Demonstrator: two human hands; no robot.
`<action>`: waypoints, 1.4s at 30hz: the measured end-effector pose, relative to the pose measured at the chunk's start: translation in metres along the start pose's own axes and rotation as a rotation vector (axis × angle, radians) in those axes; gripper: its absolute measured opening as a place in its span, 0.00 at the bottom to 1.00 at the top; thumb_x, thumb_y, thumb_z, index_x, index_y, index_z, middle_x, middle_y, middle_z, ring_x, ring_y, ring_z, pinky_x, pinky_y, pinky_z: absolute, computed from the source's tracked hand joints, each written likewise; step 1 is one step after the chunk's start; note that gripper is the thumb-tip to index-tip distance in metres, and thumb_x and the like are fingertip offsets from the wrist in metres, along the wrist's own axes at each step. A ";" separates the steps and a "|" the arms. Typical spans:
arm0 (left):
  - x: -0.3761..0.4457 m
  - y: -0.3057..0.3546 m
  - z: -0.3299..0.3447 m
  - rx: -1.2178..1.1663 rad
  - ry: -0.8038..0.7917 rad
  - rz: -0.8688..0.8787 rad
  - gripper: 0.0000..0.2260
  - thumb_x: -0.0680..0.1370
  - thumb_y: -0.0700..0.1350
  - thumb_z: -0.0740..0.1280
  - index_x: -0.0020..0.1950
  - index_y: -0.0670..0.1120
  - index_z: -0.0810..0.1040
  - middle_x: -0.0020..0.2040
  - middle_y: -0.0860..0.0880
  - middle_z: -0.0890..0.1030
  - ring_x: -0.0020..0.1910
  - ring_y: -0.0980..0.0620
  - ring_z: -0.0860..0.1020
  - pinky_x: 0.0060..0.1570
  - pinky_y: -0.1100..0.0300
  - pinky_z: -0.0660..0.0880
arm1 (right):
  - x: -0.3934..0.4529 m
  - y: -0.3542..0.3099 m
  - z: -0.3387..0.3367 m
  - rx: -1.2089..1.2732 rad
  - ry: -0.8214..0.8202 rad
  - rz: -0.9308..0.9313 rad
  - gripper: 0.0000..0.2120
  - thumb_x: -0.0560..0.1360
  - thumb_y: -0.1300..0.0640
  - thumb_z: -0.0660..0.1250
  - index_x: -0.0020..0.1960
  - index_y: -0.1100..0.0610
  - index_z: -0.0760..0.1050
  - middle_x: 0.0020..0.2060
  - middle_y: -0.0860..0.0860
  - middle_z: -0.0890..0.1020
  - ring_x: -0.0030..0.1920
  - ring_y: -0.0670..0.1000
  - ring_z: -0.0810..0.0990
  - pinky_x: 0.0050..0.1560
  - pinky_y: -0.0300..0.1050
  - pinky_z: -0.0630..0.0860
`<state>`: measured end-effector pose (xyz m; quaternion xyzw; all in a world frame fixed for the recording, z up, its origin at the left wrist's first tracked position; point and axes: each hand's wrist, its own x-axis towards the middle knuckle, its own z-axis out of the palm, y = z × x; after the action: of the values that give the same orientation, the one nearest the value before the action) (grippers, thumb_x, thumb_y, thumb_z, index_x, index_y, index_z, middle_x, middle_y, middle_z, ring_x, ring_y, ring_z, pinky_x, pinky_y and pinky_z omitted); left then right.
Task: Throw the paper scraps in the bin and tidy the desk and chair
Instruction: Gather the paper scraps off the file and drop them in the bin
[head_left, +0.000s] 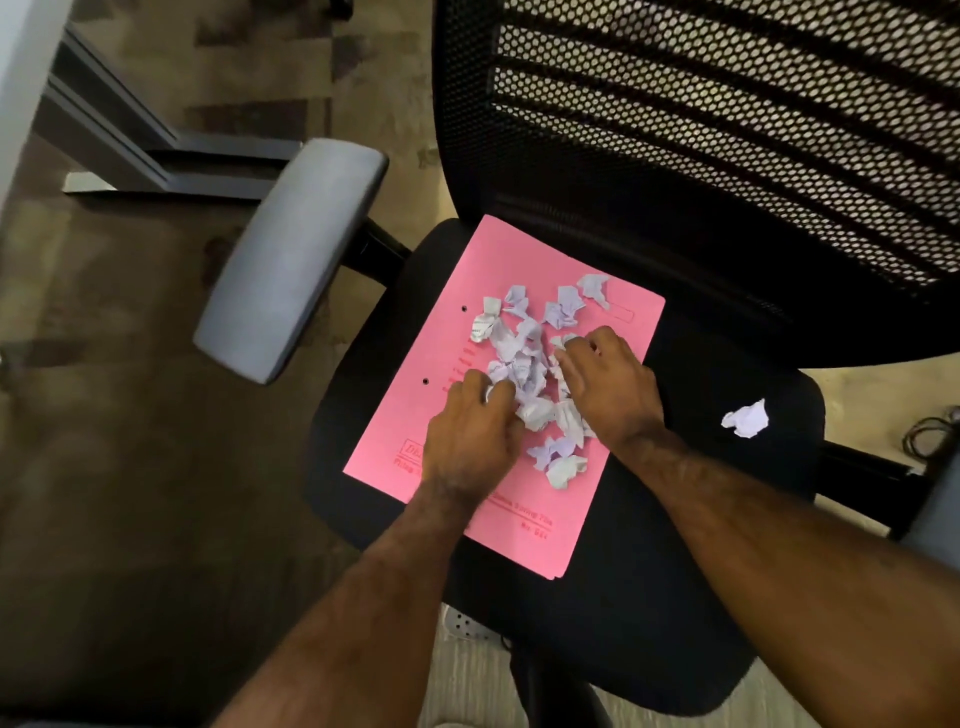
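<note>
Scraps (524, 364) heaped on folder (498, 395); my left hand (470, 431) and right hand (605, 382) each clutch some, gathering them for binning.

- The mesh backrest (727, 156) rises right behind the pink folder (426, 415), closing off the far side.
- A grey armrest (291, 260) stands off the seat's left edge, with a gap between it and the folder.
- Bare black seat (649, 571) lies open to the right and near side, apart from one stray paper scrap (747, 419).
- Crumpled paper scraps (524, 364) crowd the folder's middle; its left margin is bare.
</note>
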<state>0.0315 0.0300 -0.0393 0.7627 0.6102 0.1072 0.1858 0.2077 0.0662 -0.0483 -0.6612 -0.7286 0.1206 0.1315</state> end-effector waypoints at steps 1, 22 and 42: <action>0.000 0.000 -0.003 -0.032 0.039 -0.011 0.11 0.74 0.48 0.66 0.53 0.45 0.75 0.52 0.43 0.77 0.44 0.48 0.75 0.32 0.58 0.74 | 0.001 0.000 -0.002 0.036 0.026 0.014 0.10 0.80 0.55 0.62 0.50 0.62 0.76 0.44 0.60 0.76 0.40 0.59 0.77 0.30 0.50 0.76; -0.086 -0.021 -0.111 -0.372 0.706 -0.328 0.05 0.70 0.35 0.62 0.35 0.39 0.75 0.36 0.45 0.74 0.30 0.52 0.71 0.30 0.65 0.67 | -0.028 -0.162 -0.054 0.401 0.334 -0.075 0.07 0.80 0.61 0.62 0.47 0.63 0.77 0.40 0.56 0.80 0.42 0.49 0.75 0.44 0.34 0.68; -0.605 -0.138 -0.002 -0.059 1.079 -1.331 0.10 0.71 0.38 0.58 0.36 0.37 0.77 0.35 0.43 0.76 0.33 0.48 0.75 0.37 0.62 0.70 | -0.437 -0.438 0.174 0.611 -0.663 -0.801 0.08 0.78 0.60 0.64 0.42 0.62 0.77 0.38 0.57 0.77 0.35 0.55 0.77 0.39 0.48 0.73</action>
<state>-0.2330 -0.5312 -0.0564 0.0850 0.9327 0.3399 -0.0861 -0.2223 -0.4110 -0.0718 -0.1947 -0.8557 0.4651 0.1166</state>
